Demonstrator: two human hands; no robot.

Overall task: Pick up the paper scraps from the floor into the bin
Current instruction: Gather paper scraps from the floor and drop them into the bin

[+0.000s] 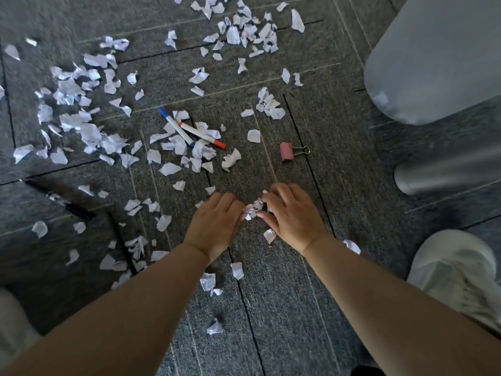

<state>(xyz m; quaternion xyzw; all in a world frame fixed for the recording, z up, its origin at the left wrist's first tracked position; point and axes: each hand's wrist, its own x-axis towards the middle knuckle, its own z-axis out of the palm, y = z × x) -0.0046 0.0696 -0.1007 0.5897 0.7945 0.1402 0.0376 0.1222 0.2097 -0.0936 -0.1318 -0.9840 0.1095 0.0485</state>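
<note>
Small white torn paper scraps (252, 210) sit pinched between the fingers (267, 216) of both hands, with nearly all the rest lying on the grey carpet floor (271, 308) beyond.

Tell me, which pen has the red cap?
The marker on the right, crossing the blue-capped one. Its red cap points toward the pink clip.

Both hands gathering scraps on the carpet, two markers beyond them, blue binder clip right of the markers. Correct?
Not quite. In the head view the binder clip is pink, not blue. The rest holds: left hand and right hand pinch scraps on the carpet, and two markers lie beyond them.
</note>
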